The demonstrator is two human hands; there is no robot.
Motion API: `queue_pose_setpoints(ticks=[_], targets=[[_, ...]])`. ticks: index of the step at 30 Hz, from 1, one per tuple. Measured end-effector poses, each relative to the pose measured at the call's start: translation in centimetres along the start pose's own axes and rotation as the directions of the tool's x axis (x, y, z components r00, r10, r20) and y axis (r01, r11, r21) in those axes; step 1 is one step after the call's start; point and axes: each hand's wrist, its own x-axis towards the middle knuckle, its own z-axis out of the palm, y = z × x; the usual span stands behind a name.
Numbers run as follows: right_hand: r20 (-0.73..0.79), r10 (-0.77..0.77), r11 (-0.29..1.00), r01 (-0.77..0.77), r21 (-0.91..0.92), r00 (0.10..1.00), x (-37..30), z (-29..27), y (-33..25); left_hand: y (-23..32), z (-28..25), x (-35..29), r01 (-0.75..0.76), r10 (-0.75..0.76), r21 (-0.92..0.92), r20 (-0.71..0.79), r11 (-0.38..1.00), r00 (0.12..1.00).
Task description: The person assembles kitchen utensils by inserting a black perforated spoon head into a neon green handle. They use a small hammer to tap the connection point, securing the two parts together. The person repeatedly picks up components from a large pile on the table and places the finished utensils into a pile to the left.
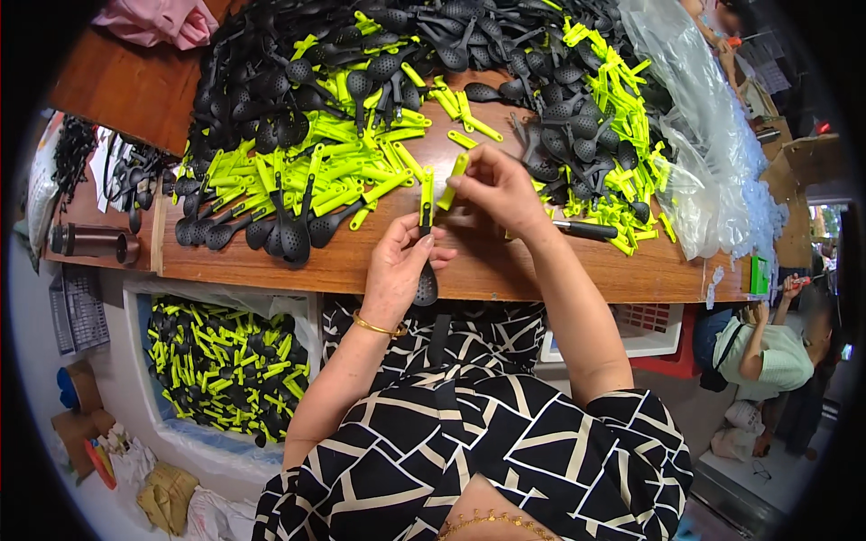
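Note:
My left hand [397, 261] grips a small black slotted spoon [426, 287] with its bowl hanging down near the table's front edge; a yellow-green handle piece [427, 191] sits on its upper end. My right hand [496, 185] pinches a second yellow-green handle piece [453, 180] just to the right of it, tilted. Both hands hover over the wooden table [361, 261] in front of a large heap of black spoons [298, 81] and yellow-green handles [352, 153].
A bin [225, 370] of finished black and yellow-green spoons stands on the floor at lower left. Clear plastic bags [713, 135] lie at the table's right. A black-handled tool [586, 230] lies by my right wrist. Another person [767, 352] sits at right.

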Motion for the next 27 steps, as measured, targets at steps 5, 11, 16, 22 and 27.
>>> queue_pose_setpoints(ticks=[5, 11, 16, 22, 27], targets=[[-0.065, -0.292, 0.446, 0.076, -0.892, 0.954, 0.9, -4.4, -2.0, 0.2, -1.5, 0.4, -0.075, 0.085, 0.142, -0.066, 0.987, 0.994], [-0.04, -0.467, 0.409, 0.175, -0.895, 0.883, 4.0, -7.7, -0.7, -0.1, -0.1, 1.5, -0.2, 0.208, 0.453, 0.033, 0.869, 0.977], [-0.022, -0.445, 0.452, 0.203, -0.869, 0.895, 9.7, -5.1, 0.7, 0.3, -0.2, 2.6, -0.201, 0.216, 0.434, 0.014, 0.878, 0.976], [0.027, -0.336, 0.532, 0.214, -0.819, 0.942, 8.8, -2.0, 0.4, 0.2, -0.8, 2.1, -0.22, 0.237, 0.295, -0.02, 0.93, 0.971], [0.009, -0.264, 0.579, 0.166, -0.798, 0.965, 5.6, -4.9, -0.4, 0.2, -0.8, 2.3, -0.206, 0.22, 0.32, -0.008, 0.925, 0.975]])
